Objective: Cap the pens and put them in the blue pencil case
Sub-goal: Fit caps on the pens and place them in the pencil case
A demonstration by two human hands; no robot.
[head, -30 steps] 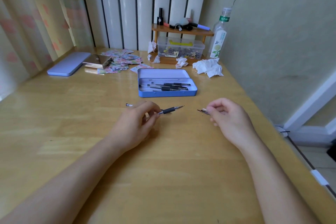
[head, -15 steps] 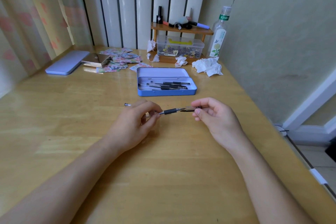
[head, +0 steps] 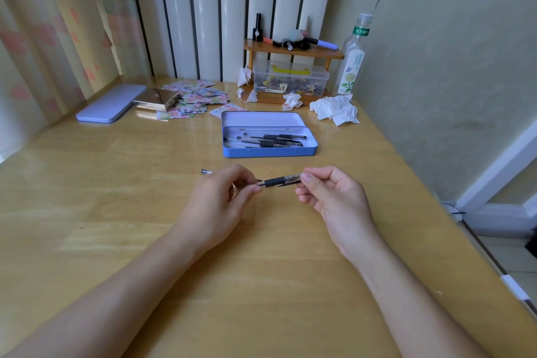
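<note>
My left hand (head: 220, 200) holds a clear pen with a black grip (head: 271, 182) by its barrel, level above the wooden desk. The pen's back end sticks out to the left of my fingers. My right hand (head: 331, 197) pinches the clear cap (head: 293, 177), which sits over the pen's tip. The open blue pencil case (head: 268, 151) lies just beyond my hands, with several capped pens (head: 276, 140) inside and its lid folded back.
A lilac closed tin (head: 112, 103) and a gold box (head: 157, 99) on scattered paper notes lie at the far left. A small wooden shelf (head: 293, 51), a clear storage box (head: 290, 80), a bottle (head: 351, 58) and crumpled tissues (head: 335, 109) stand at the back right. The wall runs along the right.
My right hand moved left with the cap and slid it over the pen's tip. My left hand kept the pen nearly still.
</note>
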